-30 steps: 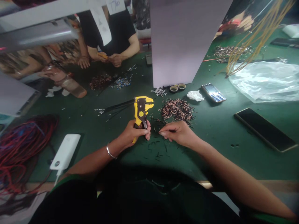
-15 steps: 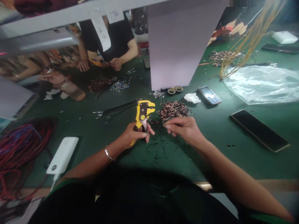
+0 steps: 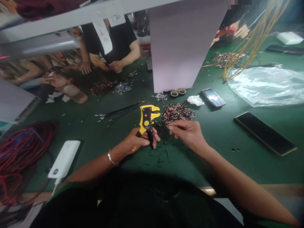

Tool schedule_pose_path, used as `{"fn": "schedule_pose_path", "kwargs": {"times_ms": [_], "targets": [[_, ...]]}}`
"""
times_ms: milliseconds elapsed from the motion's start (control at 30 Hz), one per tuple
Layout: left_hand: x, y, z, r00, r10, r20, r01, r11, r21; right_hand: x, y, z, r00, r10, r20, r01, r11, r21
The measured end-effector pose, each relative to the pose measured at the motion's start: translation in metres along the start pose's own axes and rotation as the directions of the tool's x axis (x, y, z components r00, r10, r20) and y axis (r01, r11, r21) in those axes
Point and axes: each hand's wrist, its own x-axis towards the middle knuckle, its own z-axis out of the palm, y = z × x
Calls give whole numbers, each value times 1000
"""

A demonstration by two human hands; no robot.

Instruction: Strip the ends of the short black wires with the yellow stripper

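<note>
My left hand (image 3: 140, 139) is wrapped round the handles of a yellow and black wire stripper (image 3: 146, 122), whose jaws point right. Just right of it, my right hand (image 3: 186, 129) is closed in a pinch at the front edge of a pile of short copper-ended wire pieces (image 3: 178, 112). What the pinched fingertips hold is too small to make out. Small black scraps (image 3: 160, 158) lie scattered on the green table between and below the hands. A bundle of black wires (image 3: 121, 110) lies left of the stripper.
A keypad phone (image 3: 213, 97), white tissue (image 3: 195, 100), tape rolls (image 3: 178, 92) and smartphone (image 3: 264, 133) lie at the right. Red wire coils (image 3: 21, 148) and a white power bank (image 3: 64, 158) are left. A grey panel (image 3: 178, 47) stands ahead; people work beyond it.
The wire stripper has moved slightly right and down with my left hand, and its handles are spread wider. My right hand has barely moved.
</note>
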Motion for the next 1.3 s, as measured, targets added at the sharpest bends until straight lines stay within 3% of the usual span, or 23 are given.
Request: {"fn": "schedule_pose_path", "kwargs": {"times_ms": [200, 433, 767, 967, 1300], "targets": [[-3, -5, 4, 1000, -26, -16, 27, 999, 25, -8, 1, 8, 990, -136, -45, 126, 975, -182], [-5, -6, 8, 998, -48, -36, 51, 994, 96, -15, 1, 14, 945, -325, 24, 313, 884, -347], [-6, -10, 6, 998, -10, -59, 27, 954, 299, -20, 2, 19, 924, -375, 70, 369, 834, -410], [-7, -6, 14, 989, 29, -144, 41, 886, 461, -21, 4, 21, 934, -352, 67, 346, 837, -424], [-8, -10, 14, 959, -10, -282, 156, 851, 501, -21, 3, 22, 935, -347, 79, 347, 841, -415]]}}
